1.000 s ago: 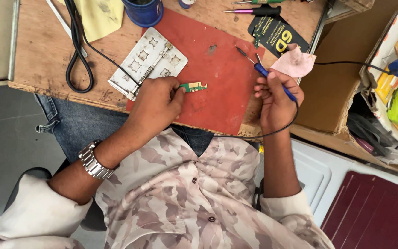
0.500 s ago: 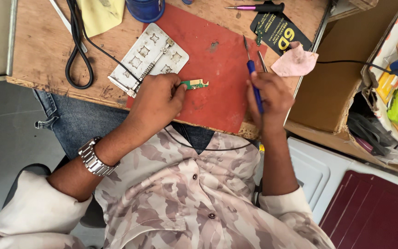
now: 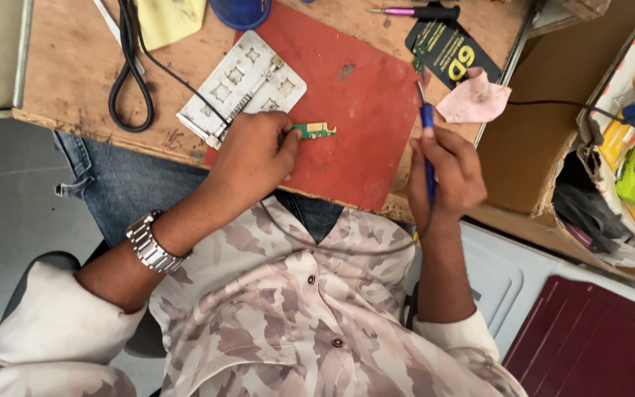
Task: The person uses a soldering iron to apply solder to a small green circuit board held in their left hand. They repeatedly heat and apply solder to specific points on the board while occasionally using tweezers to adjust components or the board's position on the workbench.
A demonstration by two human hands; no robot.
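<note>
Holding small green circuit board (image 3: pixel 315 131) pinched in left hand (image 3: pixel 253 154) on red mat (image 3: pixel 365 110), table centre. Right hand (image 3: pixel 444 173) closed around blue-handled tool (image 3: pixel 427 143), tip toward 12 o'clock. Step judged: board positioning; next needs steady tip placement.

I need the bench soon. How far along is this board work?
Done: small green circuit board lies out on the red mat. In hand: left hand pins it; right hand holds a blue-handled tool raised. Left: tip hasn't touched the board.
</note>
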